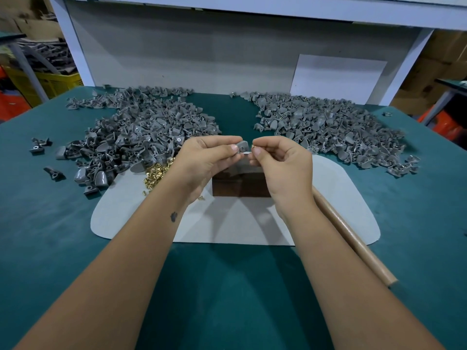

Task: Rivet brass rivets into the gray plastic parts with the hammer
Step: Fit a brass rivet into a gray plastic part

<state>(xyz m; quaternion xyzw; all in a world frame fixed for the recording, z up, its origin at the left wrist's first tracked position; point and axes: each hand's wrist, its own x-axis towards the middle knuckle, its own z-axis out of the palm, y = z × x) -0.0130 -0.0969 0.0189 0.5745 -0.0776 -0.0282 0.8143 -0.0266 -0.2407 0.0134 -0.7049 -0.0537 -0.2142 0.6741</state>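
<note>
Above a dark block (pixel 241 184) on a pale mat (pixel 341 198), the left hand (pixel 202 157) pinches one gray plastic part (pixel 243 145) between thumb and fingertips, its hole turned toward the right hand (pixel 280 160), whose grip is pressed together on a small brass rivet (pixel 253 146) just beside that hole. The rivet appears not yet seated, so this piece is probably at the loading step, with hammering to come. The hammer handle (pixel 353 238) lies untouched on the desk (pixel 50 223) to the right. A big left pile (pixel 141 130) of gray parts shows little brass, so these seem to be waiting; the right pile (pixel 328 127) shows brass glints here and there, which suggests finished pieces. Loose rivets (pixel 156 171) lie heaped near the left wrist. Judging by the piles, roughly half the work remains.
</note>
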